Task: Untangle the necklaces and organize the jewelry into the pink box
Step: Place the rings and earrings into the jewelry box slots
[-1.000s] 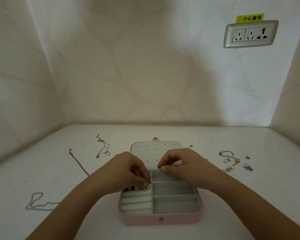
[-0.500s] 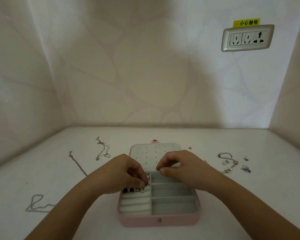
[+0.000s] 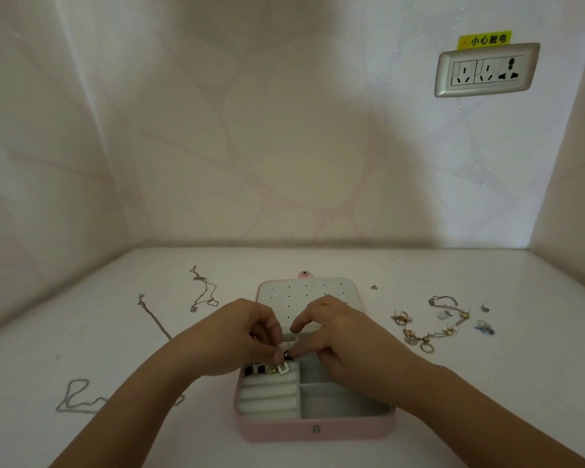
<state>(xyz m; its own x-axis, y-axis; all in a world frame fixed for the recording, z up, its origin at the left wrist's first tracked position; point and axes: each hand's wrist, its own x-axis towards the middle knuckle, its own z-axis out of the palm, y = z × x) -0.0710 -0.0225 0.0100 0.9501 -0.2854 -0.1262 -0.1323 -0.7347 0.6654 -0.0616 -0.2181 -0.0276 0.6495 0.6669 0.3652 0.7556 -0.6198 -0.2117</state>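
Pinching, both: left hand (image 3: 240, 339) and right hand (image 3: 345, 339), fingertips closed from either side on one small earring (image 3: 287, 353).
Position: just above the rolls (image 3: 267, 396) in the left half of the box (image 3: 314, 430), beside pieces already seated there.
Handling, my judgement: I would keep the pinch light, press it into the slot, and let go with one hand at a time.
Outstanding: chains (image 3: 203, 292) left of the box, loose pile (image 3: 429, 327) to its right.

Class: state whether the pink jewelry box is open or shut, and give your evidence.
Open. The pink box has its lid folded back, dotted lining facing up, and the grey compartments are exposed.
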